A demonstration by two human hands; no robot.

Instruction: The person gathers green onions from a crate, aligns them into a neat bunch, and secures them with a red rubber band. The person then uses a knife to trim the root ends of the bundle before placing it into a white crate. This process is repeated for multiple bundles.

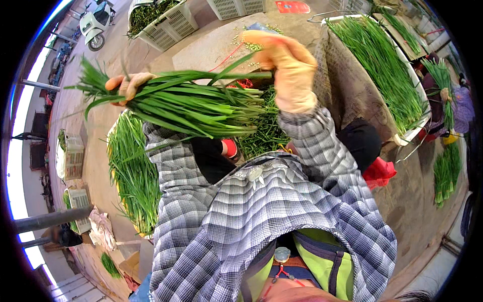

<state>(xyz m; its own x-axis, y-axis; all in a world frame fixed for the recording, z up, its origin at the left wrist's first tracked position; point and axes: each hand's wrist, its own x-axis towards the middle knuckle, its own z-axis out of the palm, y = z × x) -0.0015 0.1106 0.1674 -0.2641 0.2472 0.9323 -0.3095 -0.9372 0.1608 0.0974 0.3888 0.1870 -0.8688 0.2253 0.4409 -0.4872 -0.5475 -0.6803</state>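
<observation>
My left hand [130, 86] is closed around the leafy end of a thick bunch of green stalks [203, 109], which look like garlic chives. The bunch lies level across my front, its pale cut ends pointing right. Just past those ends, my right hand [288, 70] is raised with bent fingers and blurred by motion. A single leaf slants up from the bunch close to its fingertips; whether they pinch it is unclear. Both hands appear to wear light gloves with orange fingertips. Loose green stalks [264, 132] lie in a heap below the bunch, between my legs.
A white tub [424, 94] of chives stands at the right, a brown cloth [347, 87] draped over its near side. More chives [136, 170] fill a container at my left. A white crate [169, 28] stands ahead. Another person [462, 104] is at the far right.
</observation>
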